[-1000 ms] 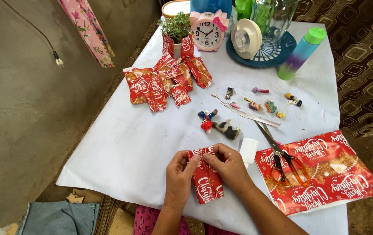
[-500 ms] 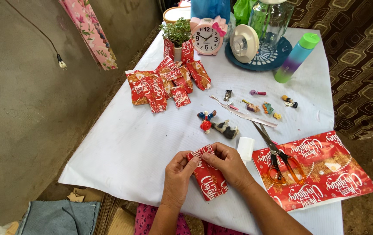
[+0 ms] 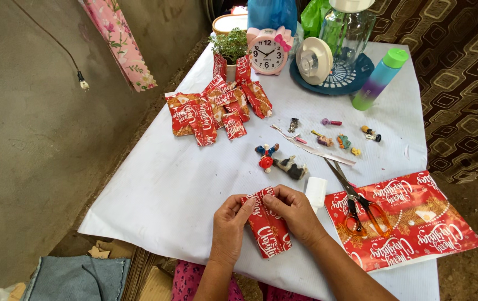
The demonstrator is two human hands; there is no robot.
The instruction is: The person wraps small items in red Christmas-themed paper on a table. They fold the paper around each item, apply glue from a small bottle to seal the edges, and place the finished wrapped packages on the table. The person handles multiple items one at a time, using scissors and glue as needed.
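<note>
**Head view: two hands pinching a red wrapped parcel**

Head view is showing both hands working at the near edge of the white table (image 3: 155, 189). The left hand (image 3: 229, 226) and right hand (image 3: 293, 212) are pinching the top fold of a small red parcel (image 3: 268, 234), fingers clamped on its paper. Just right of the parcel a white glue stick (image 3: 315, 192) is standing. Further right, scissors (image 3: 356, 203) are lying on a red wrapping sheet (image 3: 417, 223). Beyond the parcel, small figurines (image 3: 278, 161) and a pile of wrapped parcels (image 3: 216, 108) are resting.
</note>
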